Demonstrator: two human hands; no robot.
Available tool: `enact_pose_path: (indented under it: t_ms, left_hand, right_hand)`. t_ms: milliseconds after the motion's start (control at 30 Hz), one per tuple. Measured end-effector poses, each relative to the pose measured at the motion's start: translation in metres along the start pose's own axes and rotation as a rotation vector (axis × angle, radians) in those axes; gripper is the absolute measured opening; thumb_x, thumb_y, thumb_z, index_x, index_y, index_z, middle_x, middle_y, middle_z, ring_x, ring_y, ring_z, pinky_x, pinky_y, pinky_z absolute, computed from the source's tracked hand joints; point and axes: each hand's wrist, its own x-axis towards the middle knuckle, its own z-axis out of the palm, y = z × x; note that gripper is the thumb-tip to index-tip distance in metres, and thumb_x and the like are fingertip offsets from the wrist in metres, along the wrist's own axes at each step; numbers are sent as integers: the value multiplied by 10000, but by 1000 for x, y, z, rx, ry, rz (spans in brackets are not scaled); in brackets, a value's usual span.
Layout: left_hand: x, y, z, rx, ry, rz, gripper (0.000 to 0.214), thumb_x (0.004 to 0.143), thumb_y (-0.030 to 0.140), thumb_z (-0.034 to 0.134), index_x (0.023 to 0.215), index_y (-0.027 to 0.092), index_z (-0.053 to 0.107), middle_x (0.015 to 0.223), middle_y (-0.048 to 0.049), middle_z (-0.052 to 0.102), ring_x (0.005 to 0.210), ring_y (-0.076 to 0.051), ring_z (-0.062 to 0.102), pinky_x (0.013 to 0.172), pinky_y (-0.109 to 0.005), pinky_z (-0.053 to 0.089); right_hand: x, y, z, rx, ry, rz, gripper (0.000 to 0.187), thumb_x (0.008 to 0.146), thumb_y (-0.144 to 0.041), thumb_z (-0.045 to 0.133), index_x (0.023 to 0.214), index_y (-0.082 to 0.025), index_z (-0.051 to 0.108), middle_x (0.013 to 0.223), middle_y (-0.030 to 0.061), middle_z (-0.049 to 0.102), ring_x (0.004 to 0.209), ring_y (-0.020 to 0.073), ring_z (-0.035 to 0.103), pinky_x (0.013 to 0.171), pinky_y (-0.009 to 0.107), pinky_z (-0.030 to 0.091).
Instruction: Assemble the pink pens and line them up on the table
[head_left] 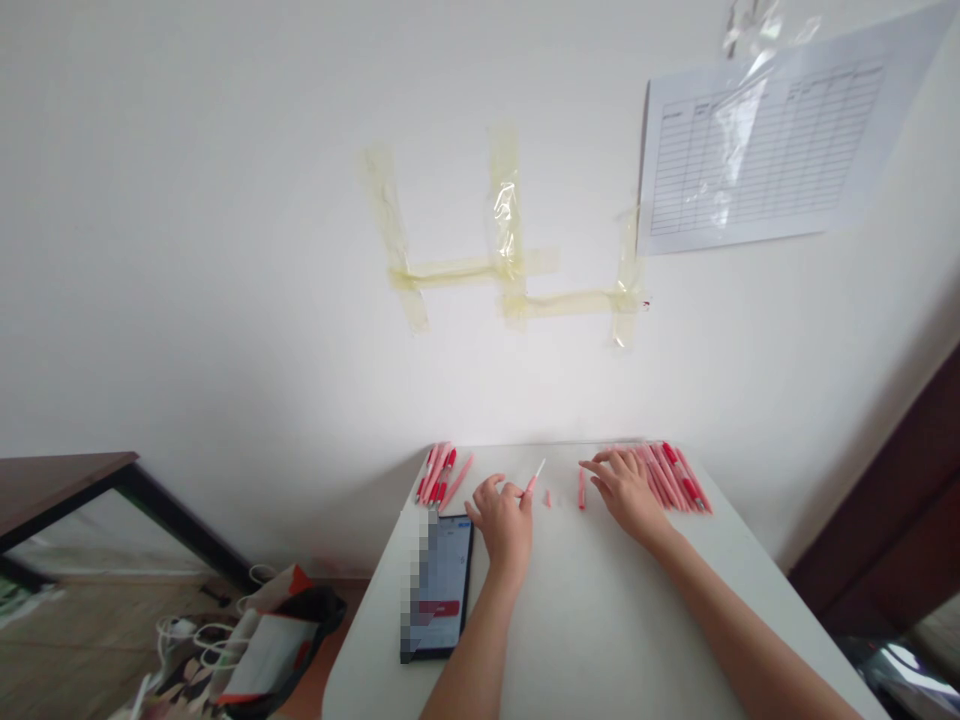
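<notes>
Currently left hand [504, 520] is pinching a refill [535, 476]; right hand [626, 490] is lying open beside a barrel [581, 489], near the pens [679, 478]. Probably mid-assembly: next needs barrel gripped, refill aligned.

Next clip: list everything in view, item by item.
left pen pile: several, pink and red, table's far-left corner
right pen pile: many, pink and red, table's far-right corner
pen barrel: one, pink, between the hands
small piece: one, pink, beside barrel
tablet: one, black, screen lit, table's left edge
table: one, white, against wall
grid sheet: one, white, wall upper right
tape strips: several, yellowed, wall centre
side table: one, dark brown, left
bags and cables: several, mixed, floor left
left hand: grip shut on pen refill, white
right hand: open, fingers beside right pen pile
</notes>
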Motion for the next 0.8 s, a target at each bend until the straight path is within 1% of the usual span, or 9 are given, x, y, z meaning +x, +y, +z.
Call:
enact_pose_path:
  t_ms: [200,367,633,800]
  left_hand:
    - [0,-1,0,131,26,-8,292,924,359,535,809,218,764,1268,-107,635,1232,-313,502,1115,-644,282]
    - [-1,-2,2,191,10,15,371,947,382,481,788,221,775,1285,-111,629,1232,-323,488,1110,-659,271]
    - [-2,-2,4,212,-33,19,313,917,356,524,801,206,774,1295,-118,623,1235,-334,483,1102,-678,278]
    - [-2,-3,5,204,-37,27,299,907,360,539,799,202,768,1284,-124,624,1227,-337,484,1093,-686,280]
  right_hand:
    - [0,-1,0,23,5,-31,305,1004,-237,484,1212,-308,696,1171,96,647,1088,285,542,987,500,441]
    - [0,0,1,24,13,-42,281,997,-241,505,1173,-311,712,1171,92,644,1092,280,541,980,488,447]
    - [-1,0,2,27,-10,-29,274,1005,-249,494,1152,-293,720,1176,94,637,1111,285,527,1007,517,435]
    - [-1,-1,0,23,-23,-22,281,996,-253,494,1146,-317,723,1175,93,639,1116,289,538,1007,528,441]
